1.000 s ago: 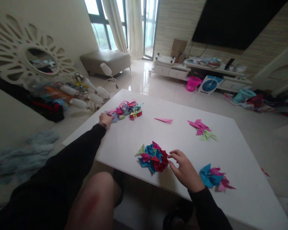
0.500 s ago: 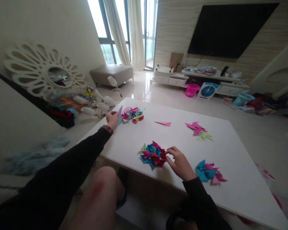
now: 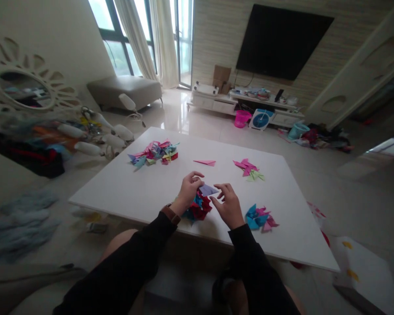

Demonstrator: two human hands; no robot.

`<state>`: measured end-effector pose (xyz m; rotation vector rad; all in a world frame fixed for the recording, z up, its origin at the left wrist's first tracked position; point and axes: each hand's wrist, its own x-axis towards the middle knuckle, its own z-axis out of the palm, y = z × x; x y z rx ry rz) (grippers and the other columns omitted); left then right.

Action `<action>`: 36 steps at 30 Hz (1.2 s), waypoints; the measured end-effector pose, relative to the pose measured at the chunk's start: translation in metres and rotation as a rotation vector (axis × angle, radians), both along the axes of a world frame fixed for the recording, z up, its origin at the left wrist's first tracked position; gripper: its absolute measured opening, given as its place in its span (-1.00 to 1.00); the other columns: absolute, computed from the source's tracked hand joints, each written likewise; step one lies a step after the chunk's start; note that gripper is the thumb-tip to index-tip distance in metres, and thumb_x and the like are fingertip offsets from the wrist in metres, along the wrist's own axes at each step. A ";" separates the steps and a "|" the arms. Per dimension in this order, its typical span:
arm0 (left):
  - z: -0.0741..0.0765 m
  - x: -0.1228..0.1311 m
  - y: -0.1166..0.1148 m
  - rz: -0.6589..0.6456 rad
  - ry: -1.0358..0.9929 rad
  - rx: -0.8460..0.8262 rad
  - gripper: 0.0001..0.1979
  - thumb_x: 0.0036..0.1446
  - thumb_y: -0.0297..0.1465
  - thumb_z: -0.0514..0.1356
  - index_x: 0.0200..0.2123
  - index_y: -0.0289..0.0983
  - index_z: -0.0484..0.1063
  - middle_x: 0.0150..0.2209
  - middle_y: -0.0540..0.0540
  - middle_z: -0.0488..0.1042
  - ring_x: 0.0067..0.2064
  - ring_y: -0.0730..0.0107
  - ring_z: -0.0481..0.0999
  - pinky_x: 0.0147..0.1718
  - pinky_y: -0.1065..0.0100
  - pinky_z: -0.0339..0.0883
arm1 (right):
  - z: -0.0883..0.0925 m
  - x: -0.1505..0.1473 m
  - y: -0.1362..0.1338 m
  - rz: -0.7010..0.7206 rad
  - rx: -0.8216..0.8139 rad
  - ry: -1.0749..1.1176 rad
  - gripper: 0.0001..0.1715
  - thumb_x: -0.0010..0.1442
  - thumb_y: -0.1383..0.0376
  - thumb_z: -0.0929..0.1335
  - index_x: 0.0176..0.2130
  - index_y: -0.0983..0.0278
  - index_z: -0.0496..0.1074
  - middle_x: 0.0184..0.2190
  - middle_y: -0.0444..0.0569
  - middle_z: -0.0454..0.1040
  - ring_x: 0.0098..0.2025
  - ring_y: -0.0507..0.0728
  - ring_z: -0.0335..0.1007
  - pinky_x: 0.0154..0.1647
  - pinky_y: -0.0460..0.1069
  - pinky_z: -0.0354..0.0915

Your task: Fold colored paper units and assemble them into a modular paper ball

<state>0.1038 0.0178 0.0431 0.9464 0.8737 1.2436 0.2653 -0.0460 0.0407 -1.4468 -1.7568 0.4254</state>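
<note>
Over the near middle of the white table, my left hand (image 3: pixel 188 190) pinches a folded lavender paper piece (image 3: pixel 207 190) by its left end. Close by the piece's pointed right end is my right hand (image 3: pixel 229 206), thumb and fingers apart; whether it touches the paper I cannot tell. Below both hands lies a ring-like cluster of red and blue folded paper (image 3: pixel 200 209), partly covered by my left hand and the lavender piece. A larger pile of mixed folded papers (image 3: pixel 157 151) is farther left.
On the white table (image 3: pixel 118 188) also lie a slim pink folded piece (image 3: pixel 205 162), a pink and green paper group (image 3: pixel 248 167) and a blue and pink group (image 3: pixel 258 218). White lamp shades (image 3: pixel 88 148) stand off the left edge; a white box-like object (image 3: pixel 367 267) is lower right.
My left hand has moved right from the left pile to above the red and blue cluster, carrying the folded piece. My right hand has lifted off the cluster. The camera view has shifted right.
</note>
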 end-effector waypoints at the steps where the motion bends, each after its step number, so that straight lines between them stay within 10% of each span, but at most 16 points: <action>1: 0.000 0.002 0.003 -0.022 -0.006 -0.012 -0.76 -0.14 -0.47 0.28 -0.30 -0.28 0.41 -0.64 0.18 0.27 -0.63 0.61 0.22 -0.61 0.51 0.08 | 0.001 0.000 0.001 0.011 -0.010 -0.011 -0.66 0.20 0.35 0.43 -0.01 0.20 0.45 -0.14 -0.06 0.41 -0.35 0.05 0.38 -0.31 -0.01 0.35; 13: -0.008 0.009 0.048 -0.179 -0.213 -0.097 -0.70 0.11 -0.20 0.29 -0.21 -0.28 0.37 -0.53 0.08 0.38 -0.56 0.52 0.38 -0.55 0.45 0.23 | 0.010 -0.011 0.031 -0.225 -0.028 0.249 -0.84 0.23 0.24 0.40 -0.38 0.24 0.44 -0.46 -0.11 0.47 -0.41 0.08 0.41 -0.36 -0.02 0.31; 21: -0.003 -0.009 0.038 -0.211 0.402 0.373 -0.64 -0.04 -0.32 0.46 -0.15 -0.27 0.53 -0.16 -0.13 0.60 -0.11 0.28 0.60 -0.18 0.33 0.49 | -0.009 -0.018 0.053 -0.415 -0.101 0.854 -0.76 0.08 0.18 0.45 -0.39 0.25 0.37 -0.52 -0.19 0.44 -0.50 0.03 0.43 -0.43 -0.05 0.35; 36: -0.009 -0.014 0.024 -0.265 0.440 0.294 -0.74 0.09 -0.35 0.36 -0.15 -0.34 0.64 -0.39 -0.11 0.64 -0.38 0.37 0.59 -0.36 0.41 0.44 | -0.010 -0.023 0.035 -0.283 -0.134 0.952 -0.74 -0.01 0.26 0.52 -0.33 0.24 0.43 -0.42 -0.16 0.52 -0.39 0.06 0.51 -0.39 -0.06 0.39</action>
